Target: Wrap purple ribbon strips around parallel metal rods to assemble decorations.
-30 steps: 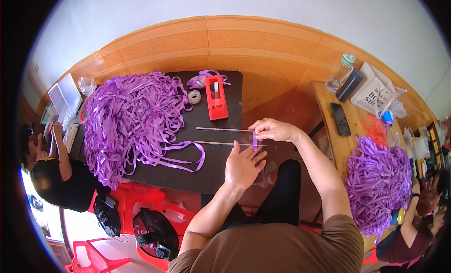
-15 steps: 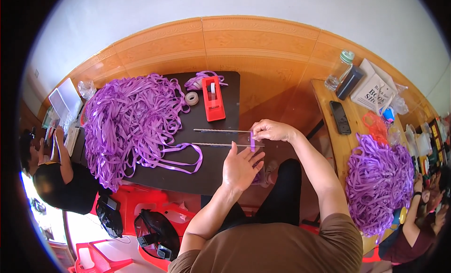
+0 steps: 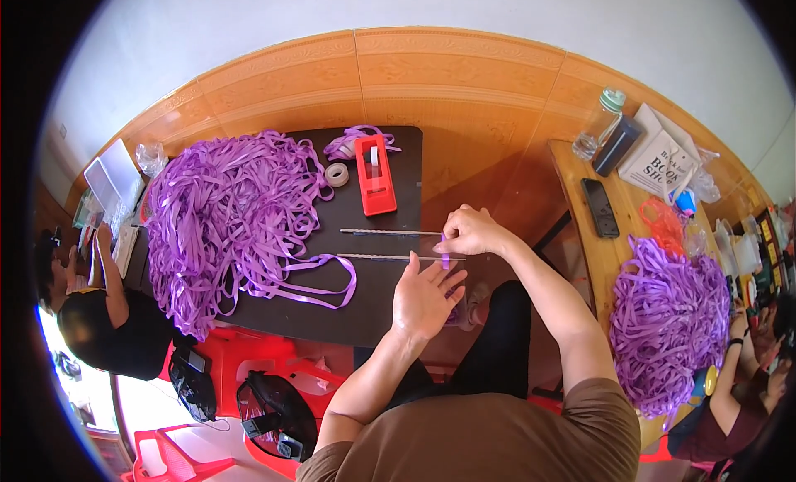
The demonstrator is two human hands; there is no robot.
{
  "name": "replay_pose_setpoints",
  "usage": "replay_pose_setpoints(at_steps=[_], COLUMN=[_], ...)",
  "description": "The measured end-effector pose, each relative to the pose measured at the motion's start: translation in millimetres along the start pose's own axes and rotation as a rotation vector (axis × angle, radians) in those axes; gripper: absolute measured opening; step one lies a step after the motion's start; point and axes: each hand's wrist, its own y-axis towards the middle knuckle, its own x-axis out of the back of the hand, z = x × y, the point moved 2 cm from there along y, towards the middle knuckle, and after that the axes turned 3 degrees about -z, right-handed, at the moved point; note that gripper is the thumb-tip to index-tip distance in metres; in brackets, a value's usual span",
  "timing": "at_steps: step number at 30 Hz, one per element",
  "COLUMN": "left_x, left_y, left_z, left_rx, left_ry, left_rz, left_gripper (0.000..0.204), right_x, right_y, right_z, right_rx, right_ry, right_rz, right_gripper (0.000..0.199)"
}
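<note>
Our right hand [image 3: 470,231] comes in from the right with its thumb and fingertips pinched together on the short purple ribbon strip [image 3: 445,260], which sits across the free ends of the two slim rods, just off the table's edge. A pinch suits such a narrow, limp band, we judge, since a whole fist would hide it.

Our left hand [image 3: 421,301] grips nothing that we can see: its palm is turned up, its fingers are spread just below the strip, and its thumb stands up at the lower rod [image 3: 377,257]. That pose probably keeps the fingers ready to steady the strip from beneath; whether the thumb presses the rod, we cannot tell.

The upper rod [image 3: 385,231] and the lower rod lie roughly parallel and apart, their tips jutting past the dark table [image 3: 332,320], likely so that fingers can get around them from every side. What anchors them, we cannot make out.

The ribbon heap [image 3: 232,208] takes up the left of the table, with a ribbon loop [image 3: 353,275] trailing towards us, seemingly within easy reach. The red tape dispenser [image 3: 379,202] and the tape roll [image 3: 337,183] stand farther back, where they leave the rods unobstructed.
</note>
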Motion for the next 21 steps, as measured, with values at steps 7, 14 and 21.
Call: replay_pose_setpoints(at_steps=[7,14,21], left_x=[-2.1,-0.7,1.2], left_y=[-0.8,0.8,1.1], left_z=[-0.9,-0.5,-0.2], left_rx=[0.022,0.021,0.010], left_ry=[0.021,0.012,-0.003], left_rz=[0.009,0.016,0.011], left_gripper=[0.082,0.079,0.078], right_x=[-3.6,-14.5,-22.1], right_y=[-10.8,-24.0,-31.8], right_z=[26.3,33.8,26.1], right_rx=[-0.120,-0.126,-0.028], right_ry=[-0.246,-0.355,-0.244], right_rz=[-0.213,-0.417,-0.504], right_gripper=[0.023,0.021,0.036])
